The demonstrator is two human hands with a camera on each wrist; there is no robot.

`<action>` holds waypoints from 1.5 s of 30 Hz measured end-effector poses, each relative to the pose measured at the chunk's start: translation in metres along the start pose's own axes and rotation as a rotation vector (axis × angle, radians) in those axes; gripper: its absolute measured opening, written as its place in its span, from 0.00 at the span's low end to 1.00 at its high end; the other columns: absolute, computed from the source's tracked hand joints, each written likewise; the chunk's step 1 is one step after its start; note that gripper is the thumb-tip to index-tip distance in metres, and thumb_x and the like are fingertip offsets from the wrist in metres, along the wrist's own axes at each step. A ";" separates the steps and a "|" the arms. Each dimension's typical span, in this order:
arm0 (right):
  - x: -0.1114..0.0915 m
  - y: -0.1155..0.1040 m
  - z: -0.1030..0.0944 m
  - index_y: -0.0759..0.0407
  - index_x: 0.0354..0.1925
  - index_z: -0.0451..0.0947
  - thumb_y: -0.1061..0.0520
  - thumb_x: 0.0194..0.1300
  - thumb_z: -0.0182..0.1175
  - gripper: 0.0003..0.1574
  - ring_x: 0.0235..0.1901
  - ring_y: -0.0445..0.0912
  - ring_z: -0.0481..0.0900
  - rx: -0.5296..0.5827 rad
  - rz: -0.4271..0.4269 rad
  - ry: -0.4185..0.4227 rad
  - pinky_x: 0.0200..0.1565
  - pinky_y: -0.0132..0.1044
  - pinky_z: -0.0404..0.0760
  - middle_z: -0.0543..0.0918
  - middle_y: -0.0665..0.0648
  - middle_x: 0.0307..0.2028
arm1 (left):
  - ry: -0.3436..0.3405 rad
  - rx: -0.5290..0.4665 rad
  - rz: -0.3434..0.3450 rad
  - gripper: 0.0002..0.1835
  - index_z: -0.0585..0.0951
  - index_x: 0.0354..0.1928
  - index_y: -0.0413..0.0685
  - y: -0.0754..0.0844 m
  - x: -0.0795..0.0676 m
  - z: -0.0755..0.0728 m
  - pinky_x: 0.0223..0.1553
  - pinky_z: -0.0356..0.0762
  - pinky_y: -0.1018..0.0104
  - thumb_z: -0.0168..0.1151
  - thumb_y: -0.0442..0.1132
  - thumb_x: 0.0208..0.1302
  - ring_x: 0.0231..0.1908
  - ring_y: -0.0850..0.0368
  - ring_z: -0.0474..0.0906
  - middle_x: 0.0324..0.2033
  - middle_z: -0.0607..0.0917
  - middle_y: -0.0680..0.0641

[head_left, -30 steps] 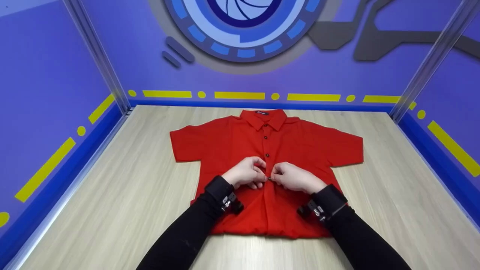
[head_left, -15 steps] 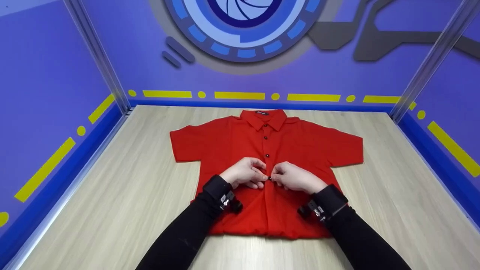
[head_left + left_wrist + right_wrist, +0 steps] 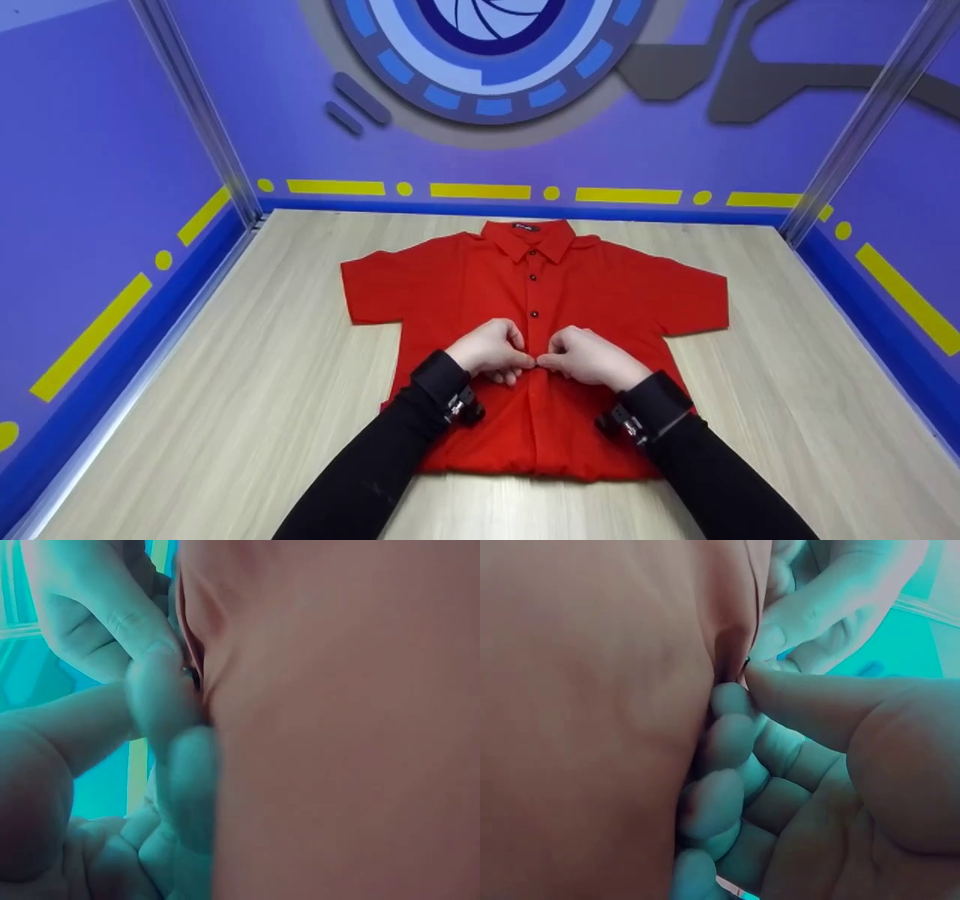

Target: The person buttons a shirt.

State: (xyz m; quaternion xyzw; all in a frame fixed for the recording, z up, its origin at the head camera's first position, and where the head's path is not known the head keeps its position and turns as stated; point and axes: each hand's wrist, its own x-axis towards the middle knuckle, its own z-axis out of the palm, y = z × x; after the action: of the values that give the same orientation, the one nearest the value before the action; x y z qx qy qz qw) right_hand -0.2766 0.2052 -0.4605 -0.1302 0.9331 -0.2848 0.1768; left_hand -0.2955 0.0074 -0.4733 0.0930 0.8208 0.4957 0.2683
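Observation:
A red short-sleeved shirt lies front up, collar away from me, with dark buttons along its placket. At mid-placket my left hand pinches the cloth between thumb and fingers. Opposite it, my right hand pinches the placket too, and the fingertips of both hands nearly meet. The left wrist view shows part of a dark button between the fingertips and a raised fold of cloth. Fingers mostly cover that button in the head view. Higher up, another button shows plainly.
The shirt rests on a pale wooden table. Blue-purple panels with yellow marks stand around its back and sides, including the back wall. The shirt's near end is bunched or folded under close to the table's front.
Both hands have shifted slightly toward me and their fingertips have drawn closer together. The button between them, visible earlier, is now mostly covered. The shirt stays in place.

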 end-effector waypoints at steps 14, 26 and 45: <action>0.007 0.012 -0.013 0.46 0.38 0.81 0.47 0.71 0.55 0.09 0.30 0.44 0.74 -0.061 -0.096 -0.019 0.35 0.38 0.73 0.78 0.50 0.31 | 0.177 0.180 0.107 0.04 0.84 0.32 0.46 0.001 0.004 -0.006 0.25 0.78 0.69 0.63 0.36 0.62 0.22 0.57 0.83 0.23 0.85 0.48; -0.009 -0.012 -0.003 0.49 0.29 0.76 0.39 0.64 0.62 0.17 0.19 0.44 0.71 -0.035 -0.074 0.148 0.25 0.36 0.70 0.74 0.51 0.19 | 0.142 0.246 0.186 0.03 0.86 0.34 0.48 0.006 -0.004 -0.008 0.33 0.71 0.71 0.65 0.35 0.60 0.30 0.61 0.74 0.28 0.84 0.54; -0.027 -0.004 0.010 0.56 0.27 0.80 0.59 0.60 0.62 0.05 0.18 0.44 0.74 0.178 -0.011 -0.062 0.24 0.34 0.71 0.77 0.52 0.19 | 0.154 0.650 0.345 0.11 0.89 0.41 0.57 0.011 -0.044 0.016 0.54 0.70 0.63 0.69 0.40 0.54 0.46 0.57 0.77 0.37 0.87 0.58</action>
State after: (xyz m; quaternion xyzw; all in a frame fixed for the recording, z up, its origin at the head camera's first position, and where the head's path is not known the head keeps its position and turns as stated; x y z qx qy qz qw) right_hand -0.2476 0.2062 -0.4589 -0.1278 0.8974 -0.3635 0.2149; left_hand -0.2513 0.0064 -0.4537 0.2726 0.9253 0.2528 0.0751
